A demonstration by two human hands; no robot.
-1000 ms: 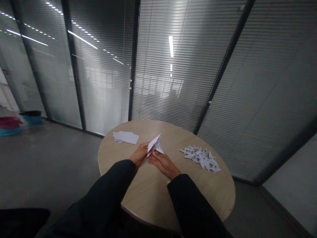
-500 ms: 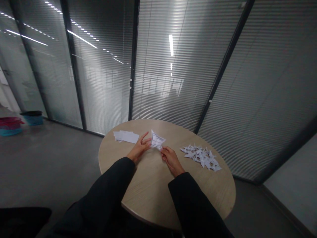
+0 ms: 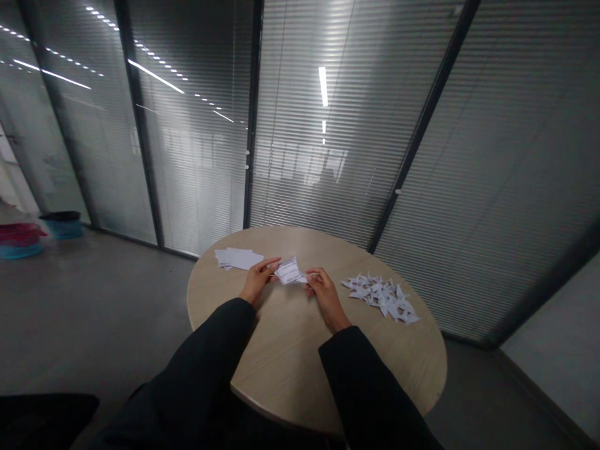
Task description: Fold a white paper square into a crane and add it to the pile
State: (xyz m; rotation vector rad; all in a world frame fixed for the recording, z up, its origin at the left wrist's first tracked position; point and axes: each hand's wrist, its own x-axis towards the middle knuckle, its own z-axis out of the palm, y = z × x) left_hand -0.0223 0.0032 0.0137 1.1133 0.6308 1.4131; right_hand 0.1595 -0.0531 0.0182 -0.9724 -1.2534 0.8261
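A small folded piece of white paper (image 3: 289,271) with printed lines and pointed corners is held above the table between my two hands. My left hand (image 3: 257,279) pinches its left corner between thumb and fingers. On the other side, my right hand (image 3: 324,294) grips the right corner with thumb and fingertips. Past my left hand lies a loose stack of blank-looking white paper sheets (image 3: 238,257). To the right of my right hand is a heap of several folded white paper pieces (image 3: 382,296) with sharp points.
The round wooden table (image 3: 290,369) stands close to a glass partition (image 3: 314,194) with blinds. Two bins stand on the floor at the far left: a blue one with a black liner (image 3: 65,226) and a blue one with a pink liner (image 3: 21,240).
The folded paper has turned and tilted, coming slightly left and lower. My left fingers have moved down and closed on its left corner; my right hand keeps its grip at the right.
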